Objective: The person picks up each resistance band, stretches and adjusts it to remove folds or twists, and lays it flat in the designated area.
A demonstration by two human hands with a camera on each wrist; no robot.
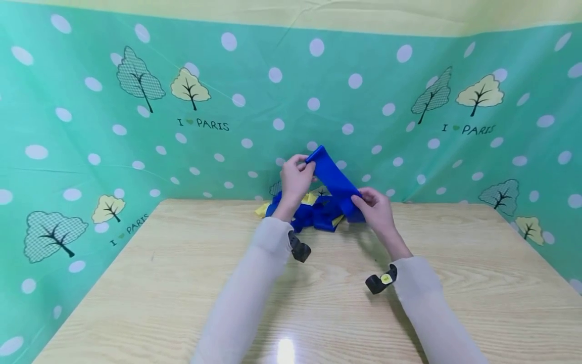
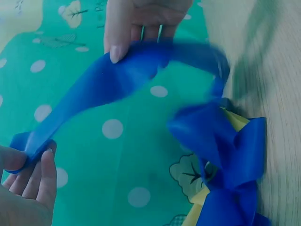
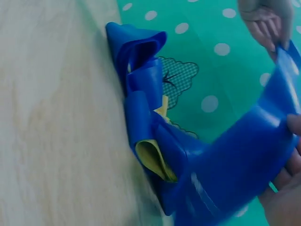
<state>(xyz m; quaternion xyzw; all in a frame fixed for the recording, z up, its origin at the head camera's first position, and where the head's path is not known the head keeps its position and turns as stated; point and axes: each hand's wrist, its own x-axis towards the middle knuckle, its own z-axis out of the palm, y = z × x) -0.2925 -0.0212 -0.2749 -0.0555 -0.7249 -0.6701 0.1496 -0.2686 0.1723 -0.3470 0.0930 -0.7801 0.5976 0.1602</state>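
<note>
A wide, glossy blue band (image 1: 334, 174), like a flat exercise band, is stretched between the two hands above the table. My left hand (image 1: 297, 179) pinches its folded upper end between thumb and fingers. Lower and to the right, my right hand (image 1: 375, 207) pinches the band along its length, thumb on the near face; the left wrist view shows a twist in the band (image 2: 106, 80) between the hands. From the right hand it runs down to a heap of looped blue band (image 3: 146, 84) lying at the table's back edge. Yellow strips (image 3: 153, 157) show among the loops.
The wood-grain table (image 1: 204, 293) reaches back to a green dotted cloth (image 1: 254, 65) hanging behind it. Dark wrist cameras (image 1: 300, 247) are strapped at both sleeve cuffs. A bright light reflection lies on the table's near part.
</note>
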